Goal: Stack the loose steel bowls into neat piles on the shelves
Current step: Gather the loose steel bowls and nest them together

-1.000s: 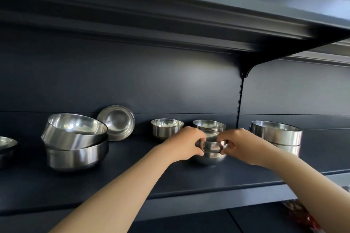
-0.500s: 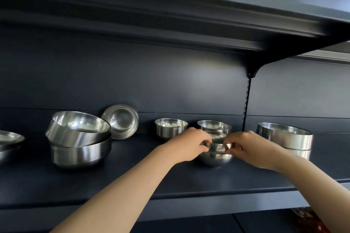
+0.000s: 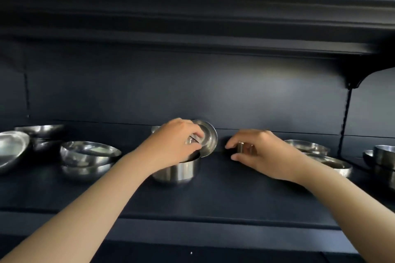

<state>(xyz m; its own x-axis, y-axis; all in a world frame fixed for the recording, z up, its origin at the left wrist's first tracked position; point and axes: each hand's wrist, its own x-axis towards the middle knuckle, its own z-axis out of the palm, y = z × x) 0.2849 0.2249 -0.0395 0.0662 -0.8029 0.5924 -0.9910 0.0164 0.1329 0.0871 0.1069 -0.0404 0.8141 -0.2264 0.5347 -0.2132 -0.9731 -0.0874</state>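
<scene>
Your left hand (image 3: 175, 141) pinches a tilted bowl (image 3: 206, 137) over a deeper bowl (image 3: 178, 170); right hand (image 3: 258, 151) grips a small bowl (image 3: 244, 148) on the shelf (image 3: 224, 194).

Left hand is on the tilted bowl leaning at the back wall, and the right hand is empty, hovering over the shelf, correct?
Not quite. The head view shows the right hand is not empty: its fingers curl round a small steel bowl above the shelf. The rest holds: the left hand is on the tilted bowl at the back wall.

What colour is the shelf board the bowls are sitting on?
Dark navy blue-grey, plain and matte; the head view shows the shelf best.
</scene>
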